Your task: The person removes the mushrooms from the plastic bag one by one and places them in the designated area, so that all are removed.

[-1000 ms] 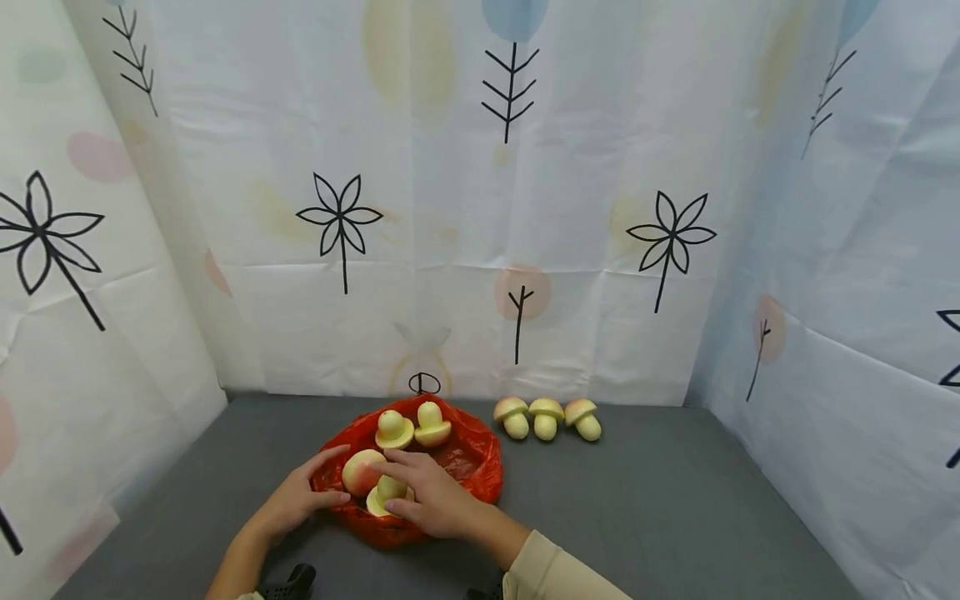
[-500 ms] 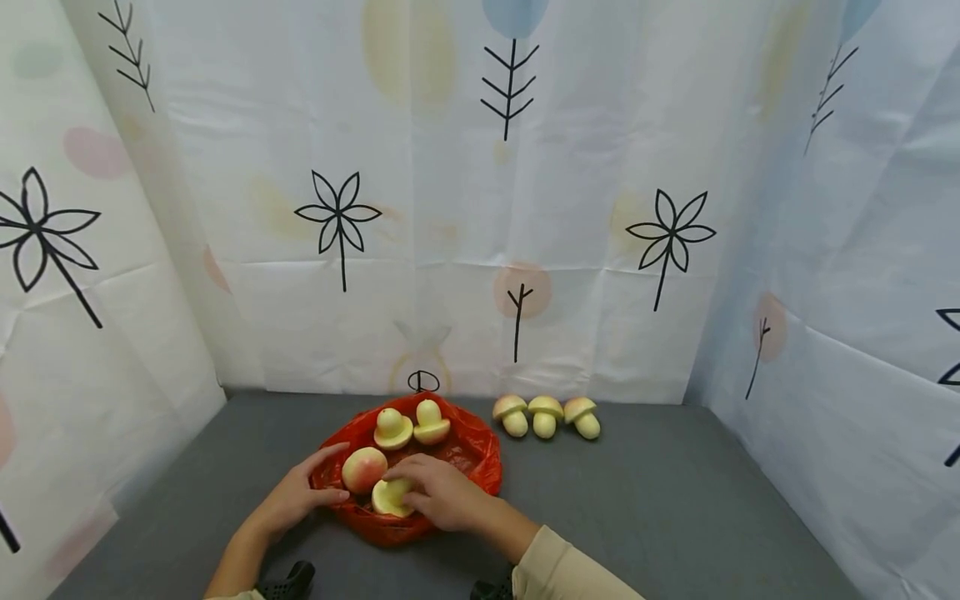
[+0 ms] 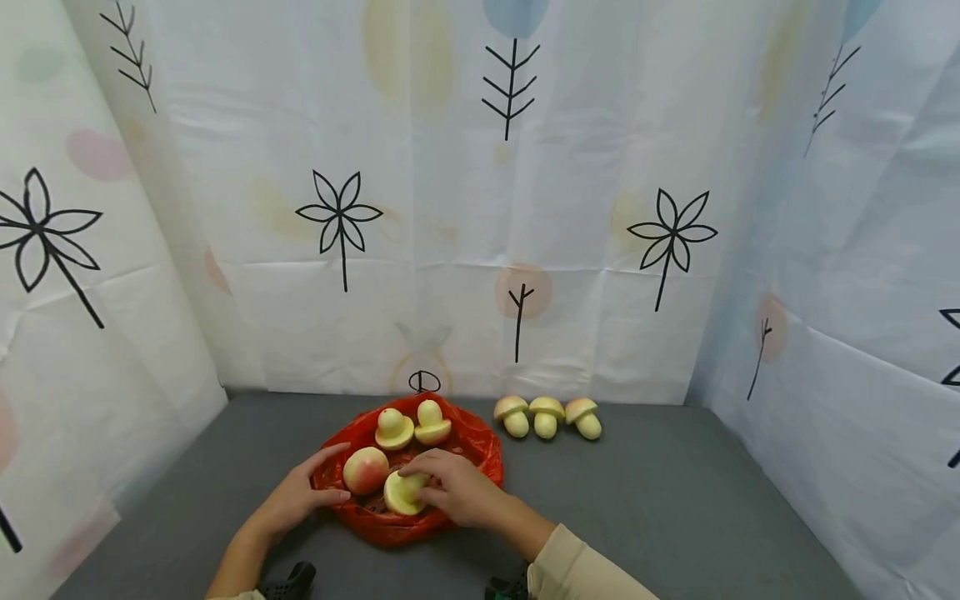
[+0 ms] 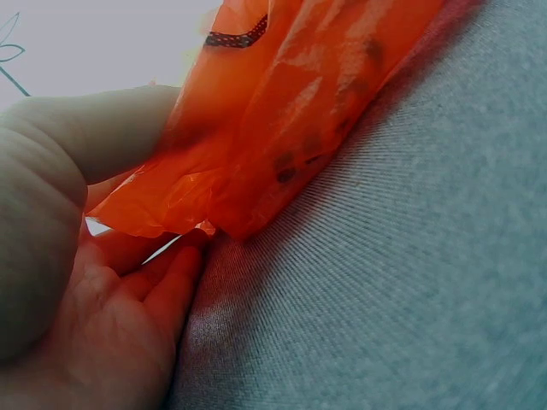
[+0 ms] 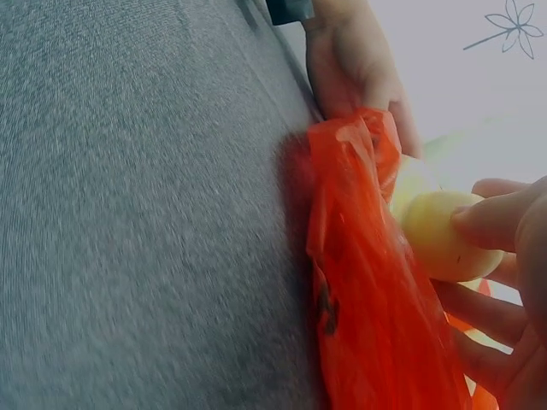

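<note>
Gently, the right hand (image 3: 461, 492) pinches a yellow mushroom (image 3: 401, 493) inside the red bag (image 3: 390, 532)

Clearly, thumb and fingers close on the pale stem from the right, the thumb pressing one side and fingers bearing on the other, as the right wrist view shows. The flat, pale underside of the cap shows to the left of the fingertips. This mushroom is at the near side of the bag's wide mouth.

At the bag's left rim, the left hand (image 3: 296, 498) has its thumb and fingers spread apart and touches the thin plastic, which passes between them in the left wrist view.

Just left of the pinched mushroom sits a rounded piece (image 3: 366, 471) with a pink blush on its pale yellow skin. At the far side of the bag are two more mushrooms side by side, a left one (image 3: 393, 430) and a right one (image 3: 432, 423), both with stems up.

To the right of the bag, on the far part of the grey table (image 3: 675, 492), three mushrooms (image 3: 547, 418) lie in a row, caps to the far side and stems pointing near. A white curtain (image 3: 465, 208) printed with black flowers and twigs hangs beyond the table. A beige sleeve (image 3: 588, 571) covers the right forearm.
</note>
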Demonstrator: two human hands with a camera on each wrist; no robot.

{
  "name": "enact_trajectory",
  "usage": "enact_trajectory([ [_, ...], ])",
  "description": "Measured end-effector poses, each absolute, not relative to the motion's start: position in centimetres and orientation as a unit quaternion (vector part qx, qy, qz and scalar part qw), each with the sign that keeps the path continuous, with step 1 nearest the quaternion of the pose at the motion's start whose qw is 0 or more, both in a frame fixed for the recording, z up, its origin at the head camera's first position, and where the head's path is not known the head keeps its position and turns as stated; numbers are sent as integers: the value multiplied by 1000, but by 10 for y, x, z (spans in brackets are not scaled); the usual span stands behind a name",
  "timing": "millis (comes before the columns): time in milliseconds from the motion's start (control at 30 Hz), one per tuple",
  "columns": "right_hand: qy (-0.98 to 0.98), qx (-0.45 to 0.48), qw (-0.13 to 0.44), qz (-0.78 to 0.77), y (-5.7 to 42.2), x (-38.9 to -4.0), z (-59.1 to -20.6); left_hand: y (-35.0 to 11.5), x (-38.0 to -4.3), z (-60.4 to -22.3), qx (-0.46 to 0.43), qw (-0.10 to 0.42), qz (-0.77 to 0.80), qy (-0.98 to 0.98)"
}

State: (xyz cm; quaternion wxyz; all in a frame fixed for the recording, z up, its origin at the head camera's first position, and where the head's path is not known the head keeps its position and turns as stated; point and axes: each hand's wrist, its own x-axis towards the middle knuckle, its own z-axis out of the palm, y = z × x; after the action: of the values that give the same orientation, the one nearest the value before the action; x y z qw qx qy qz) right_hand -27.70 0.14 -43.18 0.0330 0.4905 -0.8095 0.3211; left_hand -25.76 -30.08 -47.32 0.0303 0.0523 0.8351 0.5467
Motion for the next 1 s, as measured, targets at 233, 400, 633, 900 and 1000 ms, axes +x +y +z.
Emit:
enact_trajectory([
  [233, -812, 468, 60, 345, 13, -282, -427, -302, -260, -472, 55, 28, 545, 836],
  [400, -812, 455, 65, 360, 24, -287, -425, -302, -259, -472, 54, 29, 542, 838],
  [633, -817, 456, 93, 340, 39, -294, -416, -303, -261, -474, 46, 33, 540, 840],
  [900, -836, 434, 114, 314, 56, -299, -402, -302, -259, -474, 41, 35, 541, 839],
  [1000, -842, 430, 122, 301, 61, -303, -400, -301, -259, -475, 37, 37, 544, 838],
])
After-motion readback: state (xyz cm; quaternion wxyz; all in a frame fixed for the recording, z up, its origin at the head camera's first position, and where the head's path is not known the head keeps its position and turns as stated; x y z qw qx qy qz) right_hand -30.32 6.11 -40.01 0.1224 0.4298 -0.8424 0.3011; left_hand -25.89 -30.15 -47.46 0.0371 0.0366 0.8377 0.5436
